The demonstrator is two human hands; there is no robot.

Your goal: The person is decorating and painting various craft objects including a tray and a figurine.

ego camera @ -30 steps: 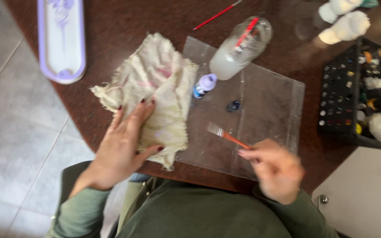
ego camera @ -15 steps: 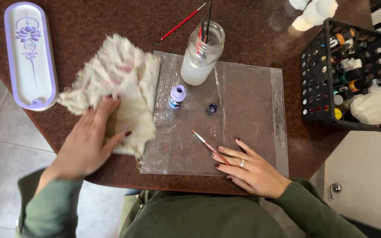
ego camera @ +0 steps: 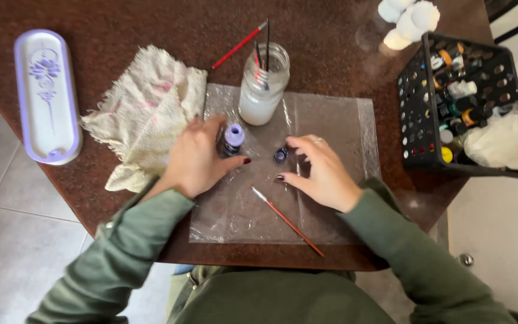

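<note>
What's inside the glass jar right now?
The glass jar holds cloudy whitish liquid and a few brushes standing upright, handles out the top. The cloudy liquid hides their bristles.

Dark reddish-brown stone table (ego camera: 343, 66) with painting supplies

A clear plastic sheet (ego camera: 331, 198) covers the near middle; a stained cloth (ego camera: 145, 108) lies left of it, a lilac oval tray (ego camera: 46, 96) at far left, a red brush (ego camera: 239, 45) at the far side, and a black paint rack (ego camera: 418, 105) on the right.
</note>
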